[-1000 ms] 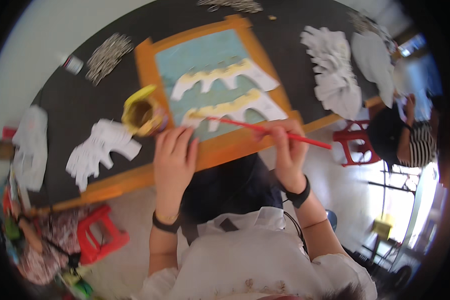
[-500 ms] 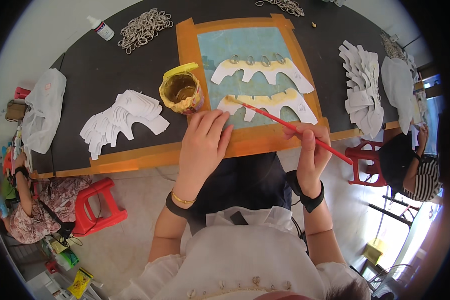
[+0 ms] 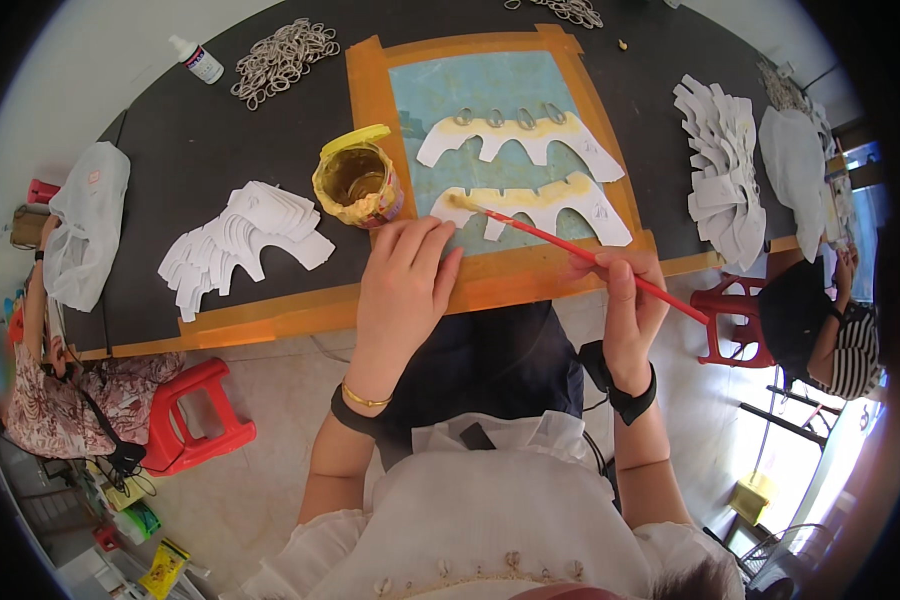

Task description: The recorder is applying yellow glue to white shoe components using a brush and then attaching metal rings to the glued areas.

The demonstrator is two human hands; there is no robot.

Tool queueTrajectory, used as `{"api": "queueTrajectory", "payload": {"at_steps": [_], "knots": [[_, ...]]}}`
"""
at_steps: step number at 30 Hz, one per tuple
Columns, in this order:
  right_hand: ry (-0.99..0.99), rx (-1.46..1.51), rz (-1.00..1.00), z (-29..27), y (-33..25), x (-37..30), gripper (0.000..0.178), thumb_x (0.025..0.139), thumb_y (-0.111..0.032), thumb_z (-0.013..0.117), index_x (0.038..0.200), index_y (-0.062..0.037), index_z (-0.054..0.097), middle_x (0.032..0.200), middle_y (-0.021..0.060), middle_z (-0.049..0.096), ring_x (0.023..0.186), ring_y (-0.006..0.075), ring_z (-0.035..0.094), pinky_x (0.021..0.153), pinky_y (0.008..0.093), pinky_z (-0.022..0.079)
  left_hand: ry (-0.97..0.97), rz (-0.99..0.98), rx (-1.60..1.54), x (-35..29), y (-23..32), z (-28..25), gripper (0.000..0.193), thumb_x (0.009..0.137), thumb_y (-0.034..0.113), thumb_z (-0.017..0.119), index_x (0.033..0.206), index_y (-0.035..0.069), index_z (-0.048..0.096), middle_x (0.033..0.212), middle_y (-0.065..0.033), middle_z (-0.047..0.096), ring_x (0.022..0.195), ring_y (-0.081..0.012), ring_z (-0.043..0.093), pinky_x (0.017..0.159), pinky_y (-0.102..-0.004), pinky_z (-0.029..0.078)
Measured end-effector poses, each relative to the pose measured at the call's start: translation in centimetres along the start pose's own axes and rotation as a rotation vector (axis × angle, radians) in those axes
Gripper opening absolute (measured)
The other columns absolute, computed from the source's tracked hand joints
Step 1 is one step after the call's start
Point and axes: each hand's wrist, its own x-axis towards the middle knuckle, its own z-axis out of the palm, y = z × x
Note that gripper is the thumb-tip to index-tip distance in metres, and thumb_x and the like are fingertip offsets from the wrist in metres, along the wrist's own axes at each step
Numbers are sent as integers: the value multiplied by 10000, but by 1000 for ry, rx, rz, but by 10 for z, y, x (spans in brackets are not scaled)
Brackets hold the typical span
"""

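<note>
Dozens of oval silver metal rings (image 3: 285, 62) lay heaped left of the far end of a pale blue rectangular mat (image 3: 475, 80) bordered with orange-brown tape, and a small white plastic bottle (image 3: 201, 62) stood farther left of it. Left of the mat's near end, thin white arched cut-outs (image 3: 270, 215) were fanned in an overlapping stack, with a crumpled white plastic bag (image 3: 90, 225) well beyond them. A second fanned white stack (image 3: 725, 170) lay to the mat's right, and past it another white plastic bag (image 3: 795, 175). All these were on a black tabletop (image 3: 230, 140).

At the mat's left border, close beyond the left hand (image 3: 402, 285), stood a round yellow jar (image 3: 385, 207) with its lid tipped back; amber-coloured paste showed inside. The bags' contents could not be made out.

On the mat's far part lay a white arched piece (image 3: 515, 133) with four oval rings along its yellow-coated edge. The nearer white notched piece (image 3: 535, 203) lay on the mat's near part, beyond both hands. The right hand (image 3: 630, 305), at the mat's near right, gripped a slim red-handled brush (image 3: 550, 238), its bristles on that piece's left end. The left hand lay palm down over the near left border, fingers extended and holding nothing; whether the fingertips pressed the piece could not be told.
</note>
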Motion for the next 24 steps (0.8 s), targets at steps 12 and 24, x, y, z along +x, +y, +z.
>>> {"api": "queueTrajectory", "payload": {"at_steps": [12,24], "knots": [[34,26,-37,-2,-2,5,144,980,-73,464,988,29,565,907,156,666,839,206,650,802,312,499,-31,31,-30,-3,15,11,476,745,220,761,1182,103,614,1125,-115,563,1012,-318,523,868,-411,461],[42,48,-147,0,-3,10,160,984,-101,475,999,30,567,913,164,661,830,219,658,811,331,508,-176,60,80,1,18,6,558,757,389,733,1254,184,586,1166,-120,536,1011,-319,507,859,-412,461]]}}
